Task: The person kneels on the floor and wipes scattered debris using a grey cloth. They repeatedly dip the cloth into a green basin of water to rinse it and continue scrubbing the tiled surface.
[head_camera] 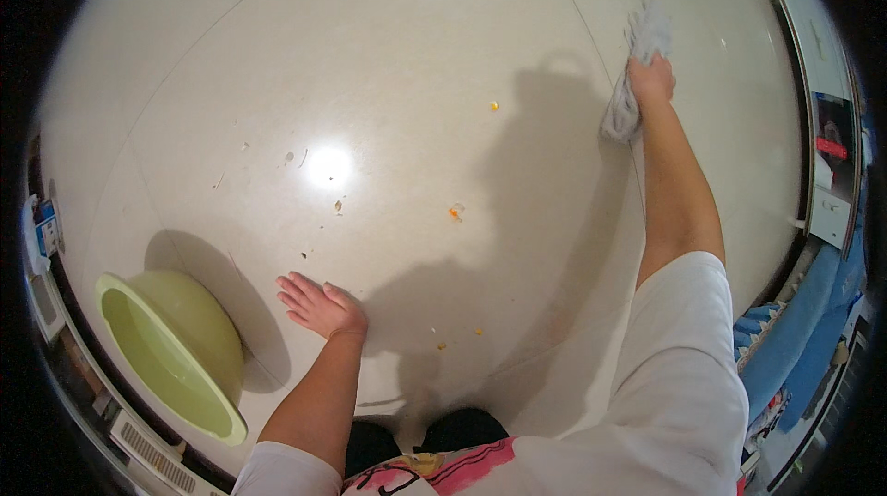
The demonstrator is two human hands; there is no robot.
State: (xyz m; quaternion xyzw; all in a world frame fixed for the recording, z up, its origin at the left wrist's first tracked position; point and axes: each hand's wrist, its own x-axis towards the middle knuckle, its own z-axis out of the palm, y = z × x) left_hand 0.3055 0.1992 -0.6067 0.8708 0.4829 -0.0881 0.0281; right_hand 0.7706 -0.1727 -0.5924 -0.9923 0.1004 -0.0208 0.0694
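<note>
At the upper right, my right hand [652, 78] grips a greyish-white cloth [623, 111], whose ends stick out above and below the fist against the pale tiled floor [416, 80]. My left hand [323, 305] is spread at the lower centre-left, its palm towards the floor and nothing in it; whether it touches the floor is unclear. Orange bits [456, 213] lie between my two hands, with a smaller yellow-orange crumb [494, 106] farther off. Several dark and pale specks, among them a small brownish crumb [338, 206], are scattered beyond my left hand.
A light green plastic basin [225, 330] stands left of my left hand. A white cabinet [814, 46] with drawers and blue fabric [797, 350] line the right side. Along the left edge are a white vented panel [152, 452] and a blue-and-white box [47, 228].
</note>
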